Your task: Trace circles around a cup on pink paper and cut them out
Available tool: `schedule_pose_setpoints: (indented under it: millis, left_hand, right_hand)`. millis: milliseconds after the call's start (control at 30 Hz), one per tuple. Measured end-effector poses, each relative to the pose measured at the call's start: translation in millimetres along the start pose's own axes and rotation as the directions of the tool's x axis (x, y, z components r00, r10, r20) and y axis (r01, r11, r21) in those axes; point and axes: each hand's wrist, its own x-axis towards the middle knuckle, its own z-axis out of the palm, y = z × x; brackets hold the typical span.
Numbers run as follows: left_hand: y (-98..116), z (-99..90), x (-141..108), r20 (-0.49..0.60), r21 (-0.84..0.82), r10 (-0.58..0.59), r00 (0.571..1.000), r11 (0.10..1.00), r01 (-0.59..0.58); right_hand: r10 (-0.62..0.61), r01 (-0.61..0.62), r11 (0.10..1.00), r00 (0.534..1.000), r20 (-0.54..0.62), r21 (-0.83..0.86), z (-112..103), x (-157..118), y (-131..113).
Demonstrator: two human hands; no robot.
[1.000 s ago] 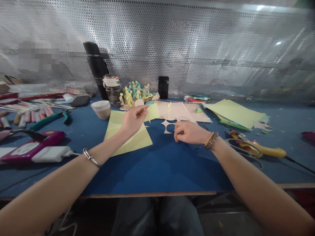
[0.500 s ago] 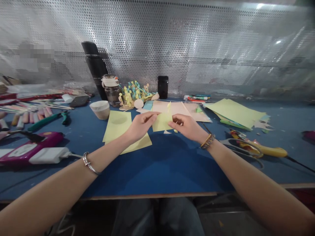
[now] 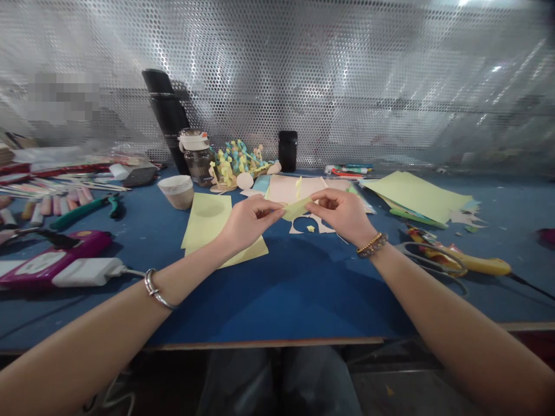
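On the blue table (image 3: 277, 300), a small, pale yellow-green paper piece (image 3: 298, 208).

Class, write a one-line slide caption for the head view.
Left hand and right hand hold yellow paper above a blue table.

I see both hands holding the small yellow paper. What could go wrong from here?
The yellow paper is pinched by the left hand and right hand; uneven pulling might crease or tear it. The small yellow scrap lies loose just below and might be brushed away. The right forearm is close to the scissors and may bump them.
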Motion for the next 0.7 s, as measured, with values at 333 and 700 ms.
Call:
schedule_pose_setpoints:
  millis: [333,700]
  left_hand:
    - [-3.3,-0.3,-2.4,0.149,-0.345,-0.124,0.981,0.923,0.169]
    - [1.2,3.5,-0.4,0.088,-0.379,-0.16,0.983,0.907,0.182]
  right_hand:
    - [0.069,-0.13,0.959,0.969,0.238,0.252,3.4,-7.2,-10.3]
    - [0.03,-0.075,0.987,0.954,0.297,0.142,5.5,-7.3,-0.1]
